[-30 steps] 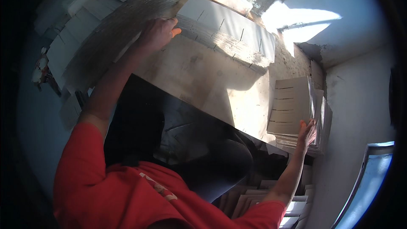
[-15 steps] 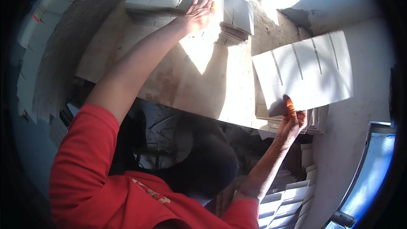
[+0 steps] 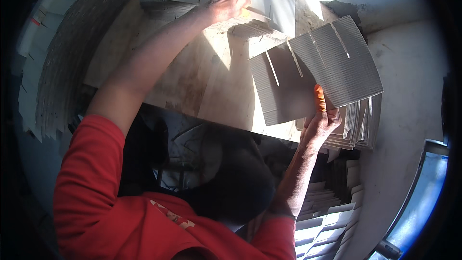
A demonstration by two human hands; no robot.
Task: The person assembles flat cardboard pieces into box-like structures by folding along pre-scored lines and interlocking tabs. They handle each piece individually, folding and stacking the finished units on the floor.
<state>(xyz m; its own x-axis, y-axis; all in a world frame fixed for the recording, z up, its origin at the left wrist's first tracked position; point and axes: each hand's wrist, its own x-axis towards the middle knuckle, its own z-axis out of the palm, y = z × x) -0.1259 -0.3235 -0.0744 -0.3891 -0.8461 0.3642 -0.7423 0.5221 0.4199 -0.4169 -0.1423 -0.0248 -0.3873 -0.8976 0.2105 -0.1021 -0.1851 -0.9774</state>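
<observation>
In my right hand (image 3: 321,124) is a slotted cardboard sheet (image 3: 308,67), tilted over the table's right side. An orange finger cover wraps my right thumb, which presses on the sheet's near edge. At the far side of the table, my left hand (image 3: 230,6) is closed at the near edge of a white slotted cardboard sheet (image 3: 276,7) on the far stack; the fingertips are partly hidden. Something orange shows on a left-hand digit too. Under that hand, the layered sheet edges of the stack (image 3: 250,31) show.
The wooden tabletop (image 3: 192,86) lies between my arms. A tall stack of cardboard (image 3: 72,53) rises at the left. More sheets (image 3: 358,125) are piled at the table's right edge, beside a wall (image 3: 404,77). Further cardboard (image 3: 322,228) sits below at the lower right.
My right hand has moved left and up, turning its sheet from a bright face to a shaded grey one. My left hand has curled from lying flat on the stack to gripping at its edge.
</observation>
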